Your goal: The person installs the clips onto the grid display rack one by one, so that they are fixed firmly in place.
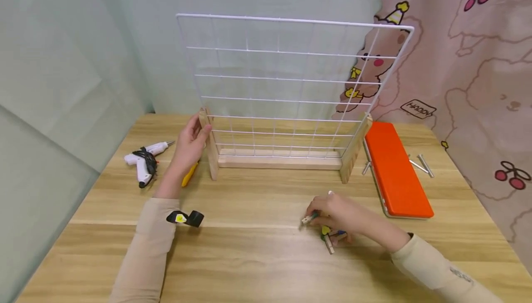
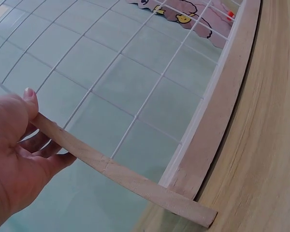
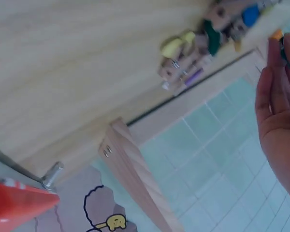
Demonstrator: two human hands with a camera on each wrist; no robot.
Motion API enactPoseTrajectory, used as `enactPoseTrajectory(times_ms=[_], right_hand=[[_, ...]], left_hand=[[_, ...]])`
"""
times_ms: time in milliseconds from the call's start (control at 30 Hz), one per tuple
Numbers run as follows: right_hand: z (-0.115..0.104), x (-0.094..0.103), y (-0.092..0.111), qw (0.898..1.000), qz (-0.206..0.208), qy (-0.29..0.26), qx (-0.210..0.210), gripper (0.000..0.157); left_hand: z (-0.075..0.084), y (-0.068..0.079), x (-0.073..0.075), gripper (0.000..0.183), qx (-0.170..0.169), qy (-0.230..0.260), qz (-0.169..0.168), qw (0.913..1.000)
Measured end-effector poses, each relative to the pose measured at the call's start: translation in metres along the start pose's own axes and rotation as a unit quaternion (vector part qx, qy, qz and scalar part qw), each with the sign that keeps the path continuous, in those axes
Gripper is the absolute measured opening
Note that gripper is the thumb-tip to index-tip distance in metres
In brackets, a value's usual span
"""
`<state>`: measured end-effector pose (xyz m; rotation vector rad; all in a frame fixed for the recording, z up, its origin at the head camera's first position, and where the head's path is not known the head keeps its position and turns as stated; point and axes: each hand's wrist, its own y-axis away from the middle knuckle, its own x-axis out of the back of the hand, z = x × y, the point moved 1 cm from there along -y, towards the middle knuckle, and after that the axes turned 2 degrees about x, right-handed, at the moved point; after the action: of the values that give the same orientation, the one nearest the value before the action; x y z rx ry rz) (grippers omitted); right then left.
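Note:
A white wire grid panel (image 1: 274, 79) stands upright in a wooden stand (image 1: 278, 162). My left hand (image 1: 191, 143) holds the top of the stand's left wooden post (image 1: 213, 160). In the left wrist view, the thumb and fingers of that hand (image 2: 19, 154) lie on either side of the post's upper end. In front of the stand, my right hand (image 1: 336, 210) pinches a small decorated wooden clothespin (image 1: 306, 220) between thumb and fingertips. Under this hand lie several more clothespins (image 1: 328, 244) with coloured decorations, partly hidden by it; the right wrist view shows that pile (image 3: 183, 63) blurred.
At the left lies a white glue gun (image 1: 143, 160) with a black cord, and a yellow-handled tool (image 1: 190, 175) beside the left wrist. On the right is a long orange case (image 1: 399, 169), with metal bolts (image 1: 425, 165) around it. A printed curtain (image 1: 478, 63) hangs behind.

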<state>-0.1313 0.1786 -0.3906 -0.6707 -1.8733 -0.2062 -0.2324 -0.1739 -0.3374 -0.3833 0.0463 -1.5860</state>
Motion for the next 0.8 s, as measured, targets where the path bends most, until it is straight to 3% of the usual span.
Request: enactPoseTrajectory(times_ms=[167, 367, 533, 633, 800], right_hand=[[-0.004, 0.018, -0.023, 0.994, 0.087, -0.031, 0.052, 0.018], [-0.016, 0.036, -0.052, 0.975, 0.203, -0.021, 0.092, 0.023], [-0.033, 0.06, -0.077, 0.968, 0.237, 0.005, 0.085, 0.029], [-0.045, 0.077, -0.1, 0.962, 0.253, 0.017, 0.104, 0.032], [-0.071, 0.115, -0.147, 0.937, 0.316, -0.002, 0.148, 0.026]], left_hand=[[-0.01, -0.006, 0.011, 0.051, -0.007, -0.006, 0.001, 1.0], [-0.019, -0.004, 0.014, 0.054, 0.004, 0.012, -0.011, 0.9999], [-0.022, 0.001, 0.009, 0.054, 0.006, 0.022, -0.02, 0.9995], [-0.02, 0.003, 0.008, 0.053, 0.005, 0.021, -0.02, 0.9996], [-0.01, 0.002, 0.008, 0.053, -0.008, 0.031, -0.031, 0.999]])
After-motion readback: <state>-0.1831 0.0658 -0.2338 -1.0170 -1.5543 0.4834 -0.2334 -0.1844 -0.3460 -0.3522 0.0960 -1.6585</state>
